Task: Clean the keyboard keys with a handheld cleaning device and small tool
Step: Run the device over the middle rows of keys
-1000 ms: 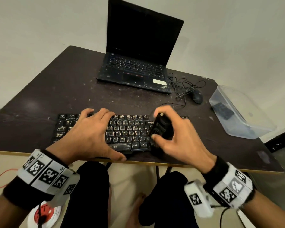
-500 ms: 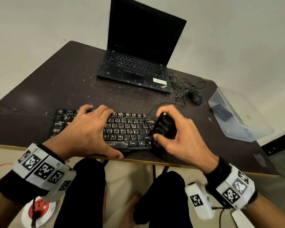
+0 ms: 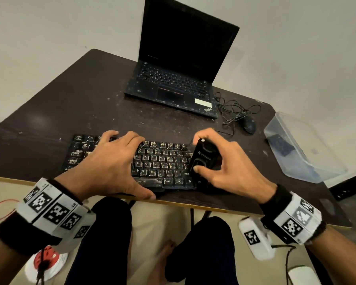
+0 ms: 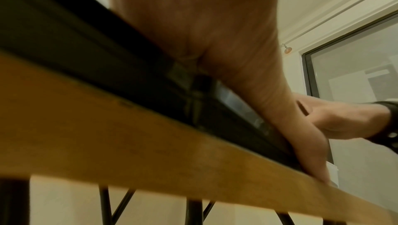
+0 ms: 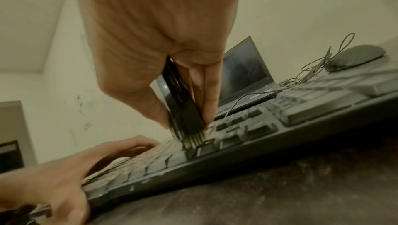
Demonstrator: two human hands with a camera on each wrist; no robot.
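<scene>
A dusty black keyboard (image 3: 162, 163) lies along the table's near edge. My left hand (image 3: 113, 163) lies flat over its left half, fingers spread on the keys and thumb (image 4: 305, 143) along the front edge. My right hand (image 3: 220, 167) grips a black handheld cleaning device (image 3: 203, 157) upright over the keyboard's right part. In the right wrist view the device (image 5: 183, 99) is pinched between thumb and fingers, and its bristle end (image 5: 193, 141) touches the keys of the keyboard (image 5: 237, 143). No separate small tool shows.
An open black laptop (image 3: 179, 79) stands at the back of the dark table (image 3: 70, 103). A wired mouse (image 3: 249, 124) with tangled cable lies to its right. A clear plastic tub (image 3: 304, 147) sits at the right edge. My knees are under the table.
The device's position on the right part of the keyboard has shifted only slightly. My left hand stays flat on the keys. The head view has tilted a little.
</scene>
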